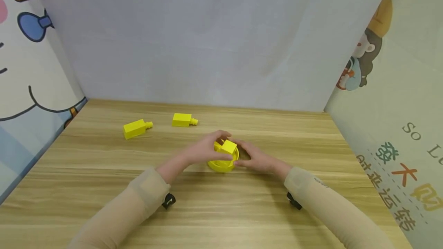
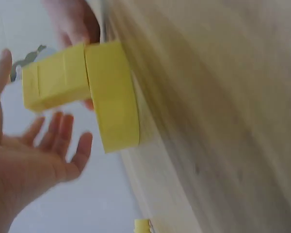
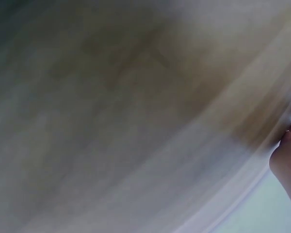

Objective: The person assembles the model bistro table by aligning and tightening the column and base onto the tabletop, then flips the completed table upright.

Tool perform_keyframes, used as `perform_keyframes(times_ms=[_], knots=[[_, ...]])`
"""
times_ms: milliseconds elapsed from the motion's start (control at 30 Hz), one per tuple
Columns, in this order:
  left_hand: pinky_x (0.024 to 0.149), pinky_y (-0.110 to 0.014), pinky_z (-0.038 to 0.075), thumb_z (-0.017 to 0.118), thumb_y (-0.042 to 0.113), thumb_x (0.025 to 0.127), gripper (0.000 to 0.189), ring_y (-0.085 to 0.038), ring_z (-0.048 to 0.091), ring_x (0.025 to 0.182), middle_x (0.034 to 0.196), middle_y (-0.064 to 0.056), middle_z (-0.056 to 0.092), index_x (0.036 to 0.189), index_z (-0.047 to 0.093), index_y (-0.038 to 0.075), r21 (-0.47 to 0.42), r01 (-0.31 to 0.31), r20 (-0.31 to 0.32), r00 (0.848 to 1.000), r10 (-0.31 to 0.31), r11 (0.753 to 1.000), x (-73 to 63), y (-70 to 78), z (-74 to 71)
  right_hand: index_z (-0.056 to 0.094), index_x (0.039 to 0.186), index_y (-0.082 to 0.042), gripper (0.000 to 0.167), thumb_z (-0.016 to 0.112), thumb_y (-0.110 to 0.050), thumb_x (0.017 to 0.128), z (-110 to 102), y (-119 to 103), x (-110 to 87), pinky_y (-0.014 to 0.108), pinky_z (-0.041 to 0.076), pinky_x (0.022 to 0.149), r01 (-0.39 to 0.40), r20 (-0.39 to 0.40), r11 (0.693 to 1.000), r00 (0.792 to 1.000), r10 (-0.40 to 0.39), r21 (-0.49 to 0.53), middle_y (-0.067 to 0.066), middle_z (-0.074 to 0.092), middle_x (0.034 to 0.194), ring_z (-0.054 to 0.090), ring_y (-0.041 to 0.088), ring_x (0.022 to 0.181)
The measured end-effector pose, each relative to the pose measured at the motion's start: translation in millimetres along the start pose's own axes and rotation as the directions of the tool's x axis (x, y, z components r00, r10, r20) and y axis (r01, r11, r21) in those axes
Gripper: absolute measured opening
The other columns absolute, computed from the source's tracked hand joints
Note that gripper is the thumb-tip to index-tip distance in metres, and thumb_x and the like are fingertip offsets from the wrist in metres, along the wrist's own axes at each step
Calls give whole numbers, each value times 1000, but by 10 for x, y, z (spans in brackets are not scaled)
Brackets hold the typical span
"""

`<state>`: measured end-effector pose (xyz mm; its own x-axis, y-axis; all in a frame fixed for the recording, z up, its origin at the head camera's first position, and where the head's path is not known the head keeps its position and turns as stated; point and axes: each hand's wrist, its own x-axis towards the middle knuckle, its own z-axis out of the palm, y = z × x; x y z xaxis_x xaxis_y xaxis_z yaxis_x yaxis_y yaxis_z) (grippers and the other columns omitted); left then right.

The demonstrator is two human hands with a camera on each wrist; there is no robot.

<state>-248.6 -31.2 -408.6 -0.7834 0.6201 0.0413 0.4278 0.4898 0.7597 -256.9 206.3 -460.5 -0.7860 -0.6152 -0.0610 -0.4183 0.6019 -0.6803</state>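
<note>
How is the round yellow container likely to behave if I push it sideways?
The round yellow container should probably slide rather than tip, since it looks low and wide. Its clean, even sides suggest it is stiff. The yellow block rising well above it may wobble or topple.
</note>
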Motion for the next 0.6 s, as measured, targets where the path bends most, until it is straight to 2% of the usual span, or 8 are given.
perform_keyframes(times_ms=[67,133,200,267,367,467,600], knots=[[81,-31,50,79,43,73,71,-18,53,97,111,-5,56,125,48,6,4,55,-75,996,-54,998,0,29,67,24,149,-13,78,63,-43,88,-3,-7,0,52,19,113,-15,5,1000,1000,15,0,9,28,152,24,28,140],[73,-28,49,81,46,69,69,-18,52,86,98,-6,55,115,49,6,7,84,-133,988,-82,996,5,50,122,24,149,-12,78,63,-43,89,-6,-9,1,51,19,113,-21,8,1000,1000,21,1,9,29,151,25,28,139],[69,-26,47,82,41,70,61,-18,51,81,92,-5,53,108,49,6,6,87,-163,983,-85,996,11,57,152,24,149,-12,77,62,-43,89,-8,-13,0,51,19,113,-20,12,1000,1000,20,5,8,29,151,25,27,139],[69,-25,47,81,33,73,52,-16,51,80,91,-4,55,106,51,6,6,65,-169,984,-63,998,14,52,157,25,149,-12,77,62,-42,89,-9,-14,0,51,19,113,-11,14,1000,1000,11,7,7,30,151,26,27,139],[75,-27,49,78,23,77,41,-15,54,86,97,-2,60,108,57,6,16,-7,-131,991,9,1000,10,30,125,25,149,-13,76,61,-42,90,-9,-13,0,52,19,113,-4,23,1000,1000,4,12,7,30,151,25,27,139],[83,-33,51,73,17,82,35,-17,56,96,107,-3,63,112,60,6,42,-104,-40,994,106,994,-7,14,71,22,150,-14,77,61,-43,90,-10,-14,-8,55,19,112,-14,32,1000,999,13,22,8,26,153,23,29,140],[94,-41,46,65,7,87,32,-19,54,106,116,-5,61,118,58,7,33,-211,104,973,207,977,-39,-6,-15,23,149,-14,76,61,-41,90,-8,-15,-7,55,19,112,1,27,1000,1000,-1,9,9,28,152,23,30,140]])
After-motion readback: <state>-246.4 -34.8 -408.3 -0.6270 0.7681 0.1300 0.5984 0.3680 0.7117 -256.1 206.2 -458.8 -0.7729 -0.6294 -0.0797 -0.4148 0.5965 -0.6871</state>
